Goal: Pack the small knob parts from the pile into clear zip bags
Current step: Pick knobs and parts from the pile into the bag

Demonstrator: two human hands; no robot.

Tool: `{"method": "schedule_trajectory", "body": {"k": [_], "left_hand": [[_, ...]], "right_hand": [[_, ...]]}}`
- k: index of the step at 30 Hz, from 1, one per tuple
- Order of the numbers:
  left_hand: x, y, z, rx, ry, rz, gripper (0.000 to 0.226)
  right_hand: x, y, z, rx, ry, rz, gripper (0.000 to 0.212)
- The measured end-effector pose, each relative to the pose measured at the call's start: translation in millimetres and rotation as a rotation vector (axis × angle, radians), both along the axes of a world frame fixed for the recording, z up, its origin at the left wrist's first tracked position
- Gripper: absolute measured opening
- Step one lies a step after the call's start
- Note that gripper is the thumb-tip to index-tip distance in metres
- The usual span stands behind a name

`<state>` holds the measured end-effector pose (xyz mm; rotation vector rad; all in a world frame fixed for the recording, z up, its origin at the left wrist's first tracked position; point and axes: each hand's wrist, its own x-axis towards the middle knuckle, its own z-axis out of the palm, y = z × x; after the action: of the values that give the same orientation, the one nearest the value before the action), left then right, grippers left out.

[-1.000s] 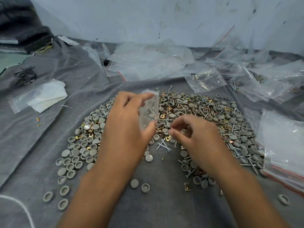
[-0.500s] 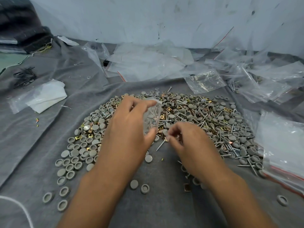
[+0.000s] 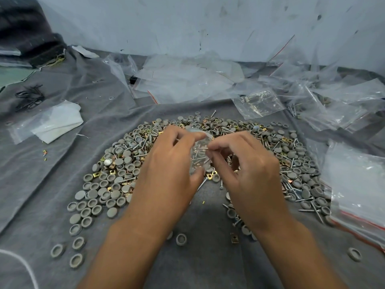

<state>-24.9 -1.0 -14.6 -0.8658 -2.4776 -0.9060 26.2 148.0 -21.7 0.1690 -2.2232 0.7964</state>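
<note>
No text, label, brand, number or sign can be read anywhere in view, neither on the clear zip bags (image 3: 258,103) nor on the pile of knob parts (image 3: 116,176).

Both hands (image 3: 208,170) on a clear zip bag (image 3: 199,152) above the pile (image 3: 116,170)

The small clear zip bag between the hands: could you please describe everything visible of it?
The small clear zip bag is thin transparent plastic, held roughly upright above the pile of parts. The left hand pinches it between thumb and fingers; the right hand pinches a screw at its mouth. Several screws show inside.
</note>
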Motion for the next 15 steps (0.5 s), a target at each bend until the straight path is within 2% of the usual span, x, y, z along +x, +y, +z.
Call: {"method": "schedule_trajectory", "body": {"k": [9,15], "left_hand": [[1.7,3.9,0.2,0.009,-0.002,0.004,0.052],[-0.5,-1.0,2.9,0.008,-0.042,0.052,0.061]], "right_hand": [[1.1,-9.0,0.7,-0.067,-0.081,-0.033,0.017],[-0.4,-3.0,3.3,-0.23,0.022,-0.025,0.016]]}}
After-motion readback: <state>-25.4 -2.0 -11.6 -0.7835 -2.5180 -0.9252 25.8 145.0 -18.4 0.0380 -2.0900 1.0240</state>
